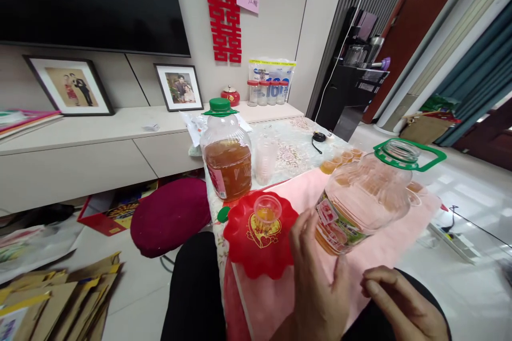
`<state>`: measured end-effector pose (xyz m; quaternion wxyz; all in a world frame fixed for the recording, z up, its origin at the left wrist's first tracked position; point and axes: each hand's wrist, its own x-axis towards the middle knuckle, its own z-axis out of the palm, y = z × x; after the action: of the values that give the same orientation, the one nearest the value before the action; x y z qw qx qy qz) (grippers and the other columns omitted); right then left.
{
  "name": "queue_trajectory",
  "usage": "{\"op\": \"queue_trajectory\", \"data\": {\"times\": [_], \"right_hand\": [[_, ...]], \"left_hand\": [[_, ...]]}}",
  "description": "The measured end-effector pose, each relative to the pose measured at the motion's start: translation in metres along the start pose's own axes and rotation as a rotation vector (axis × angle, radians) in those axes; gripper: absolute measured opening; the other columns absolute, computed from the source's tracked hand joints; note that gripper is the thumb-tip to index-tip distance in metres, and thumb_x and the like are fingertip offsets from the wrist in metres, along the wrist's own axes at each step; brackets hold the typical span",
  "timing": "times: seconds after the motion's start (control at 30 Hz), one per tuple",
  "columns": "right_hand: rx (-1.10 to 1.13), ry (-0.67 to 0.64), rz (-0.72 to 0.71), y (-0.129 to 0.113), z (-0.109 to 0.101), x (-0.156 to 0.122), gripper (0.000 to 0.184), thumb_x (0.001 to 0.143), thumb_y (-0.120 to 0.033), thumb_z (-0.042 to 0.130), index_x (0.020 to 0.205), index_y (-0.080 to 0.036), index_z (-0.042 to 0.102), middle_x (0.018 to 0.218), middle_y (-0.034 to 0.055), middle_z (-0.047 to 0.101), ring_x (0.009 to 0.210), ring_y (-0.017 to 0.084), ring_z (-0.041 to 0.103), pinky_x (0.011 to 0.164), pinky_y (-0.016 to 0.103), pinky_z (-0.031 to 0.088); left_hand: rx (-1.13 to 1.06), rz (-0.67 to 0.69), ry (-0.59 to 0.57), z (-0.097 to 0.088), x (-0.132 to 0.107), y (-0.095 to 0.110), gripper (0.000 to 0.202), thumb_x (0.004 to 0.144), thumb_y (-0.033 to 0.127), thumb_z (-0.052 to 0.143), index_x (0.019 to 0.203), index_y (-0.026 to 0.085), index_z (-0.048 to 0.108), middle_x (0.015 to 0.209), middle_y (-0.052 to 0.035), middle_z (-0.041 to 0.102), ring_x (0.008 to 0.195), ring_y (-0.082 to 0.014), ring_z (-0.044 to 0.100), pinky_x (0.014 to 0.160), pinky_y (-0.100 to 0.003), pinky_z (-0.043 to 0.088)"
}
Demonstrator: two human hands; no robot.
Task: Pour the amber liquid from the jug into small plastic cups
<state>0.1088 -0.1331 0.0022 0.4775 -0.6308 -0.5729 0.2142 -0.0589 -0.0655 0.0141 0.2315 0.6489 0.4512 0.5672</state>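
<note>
My left hand [320, 272] is at the near side of an uncapped clear plastic jug [366, 200], fingers extended and thumb apart. Its fingertips are close to the label; I cannot tell if they touch. The jug has a green carry handle and some amber liquid low inside. To the right, my right hand [404, 303] is above my knee with curled fingers, and whatever may be inside them is hidden. A red scalloped plate [240, 240] lies left of my left hand, bearing a small clear plastic cup [267, 210] with yellowish liquid.
A capped jug of amber liquid [229, 162] stands behind the plate, beside stacked clear cups [266, 160]. Several filled cups [336, 161] line the table's far right. A black tape measure [319, 137] lies farther back. A maroon stool [172, 216] stands at left.
</note>
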Motion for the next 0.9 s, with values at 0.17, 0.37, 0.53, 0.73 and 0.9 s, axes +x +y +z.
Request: {"op": "queue_trajectory", "data": {"times": [0.17,0.37,0.53,0.73,0.9], "right_hand": [[-0.014,-0.153,-0.267,-0.051,0.047,0.024,0.01,0.096,-0.029,0.063,0.087,-0.028,0.069,0.079,-0.0024,0.073,0.072,0.011,0.07,0.067,0.018,0.054],[-0.003,-0.206,-0.233,-0.063,0.098,0.059,0.02,0.101,-0.034,0.054,0.106,-0.025,0.071,0.09,0.0035,0.073,0.082,0.016,0.069,0.075,0.031,0.054],[0.02,-0.23,-0.121,-0.057,0.127,0.087,0.036,0.101,-0.045,0.058,0.127,-0.021,0.064,0.115,0.0071,0.071,0.103,0.021,0.068,0.094,0.046,0.055],[0.166,-0.329,0.009,-0.054,0.144,0.098,0.039,0.101,-0.05,0.058,0.124,-0.02,0.065,0.121,0.0073,0.071,0.107,0.022,0.068,0.098,0.048,0.055],[0.313,-0.363,0.11,-0.048,0.153,0.098,0.041,0.101,-0.054,0.056,0.122,-0.019,0.065,0.101,0.003,0.071,0.083,0.016,0.068,0.08,0.038,0.059]], "left_hand": [[0.161,-0.119,0.182,-0.053,0.016,-0.028,0.056,0.088,0.016,0.059,0.142,0.023,0.045,0.145,-0.0122,0.051,0.137,-0.0243,0.052,0.115,-0.047,0.051],[0.165,-0.41,0.001,-0.089,0.048,-0.054,0.089,0.08,0.036,0.065,0.158,0.009,0.032,0.162,-0.0195,0.034,0.152,-0.0324,0.036,0.126,-0.055,0.039],[0.056,-0.502,-0.157,-0.084,0.068,-0.073,0.11,0.071,0.04,0.068,0.161,0.002,0.019,0.165,-0.0231,0.03,0.157,-0.0338,0.03,0.132,-0.055,0.026],[-0.063,-0.537,-0.224,-0.076,0.069,-0.091,0.116,0.07,0.034,0.07,0.163,0.005,0.008,0.163,-0.0252,0.034,0.155,-0.0342,0.036,0.129,-0.055,0.031],[-0.099,-0.557,-0.244,-0.075,0.067,-0.089,0.101,0.075,0.035,0.065,0.161,0.007,0.019,0.156,-0.0234,0.046,0.146,-0.0325,0.049,0.125,-0.054,0.04]]}}
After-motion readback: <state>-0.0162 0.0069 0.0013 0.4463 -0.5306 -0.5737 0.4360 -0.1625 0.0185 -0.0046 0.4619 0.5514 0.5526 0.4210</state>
